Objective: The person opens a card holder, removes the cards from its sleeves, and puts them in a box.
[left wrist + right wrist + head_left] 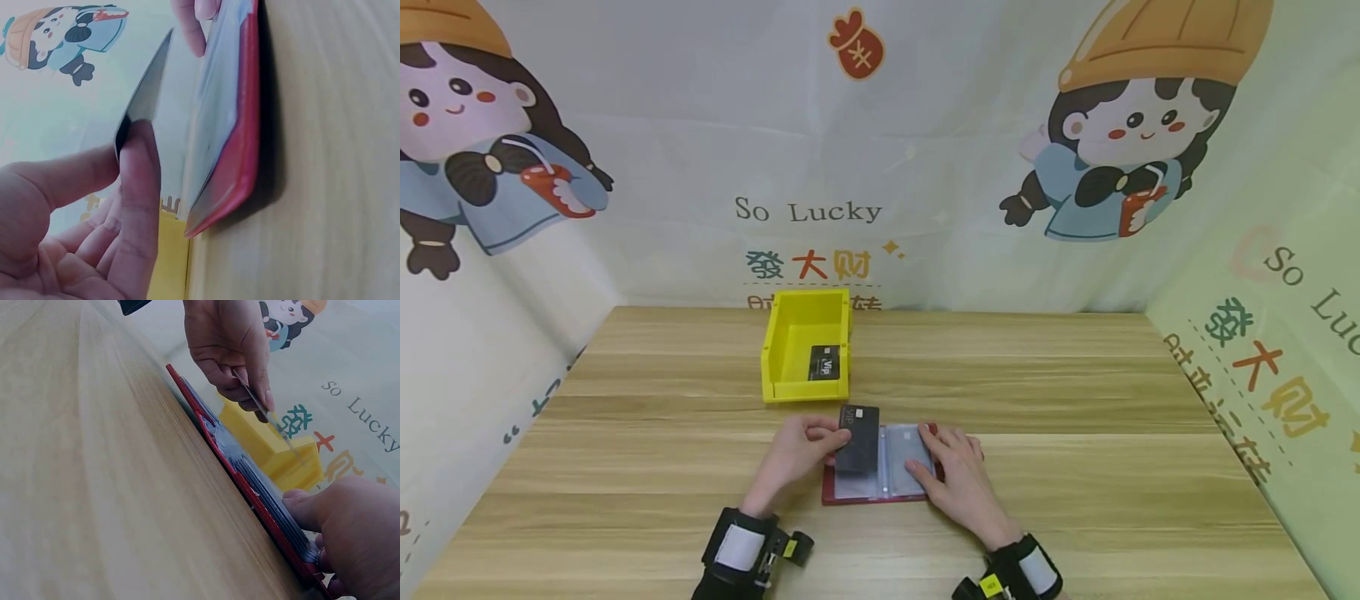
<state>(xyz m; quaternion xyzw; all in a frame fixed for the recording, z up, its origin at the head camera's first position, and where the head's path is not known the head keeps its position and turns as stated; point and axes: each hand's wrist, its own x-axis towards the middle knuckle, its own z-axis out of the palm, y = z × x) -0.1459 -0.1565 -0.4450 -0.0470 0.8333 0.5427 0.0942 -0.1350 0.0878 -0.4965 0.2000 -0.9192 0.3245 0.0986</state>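
A black VIP card (859, 442) is pinched between the thumb and fingers of my left hand (805, 448). The card is held tilted over the left side of an open red card holder (850, 492) with clear plastic sleeves. In the left wrist view a gap shows between the card (147, 87) and the holder (240, 144). My right hand (958, 475) rests on the holder's right side, thumb on the clear sleeves (901, 454) and fingers at the upper right edge. The right wrist view shows that thumb pressing the stack of sleeves from above.
Behind the holder stands a yellow bin (805, 392), with another black VIP card (824, 363) lying inside it. The wooden table (1075, 400) meets a printed cloth backdrop (955, 167) at the back and sides. Each wrist wears a strapped camera.
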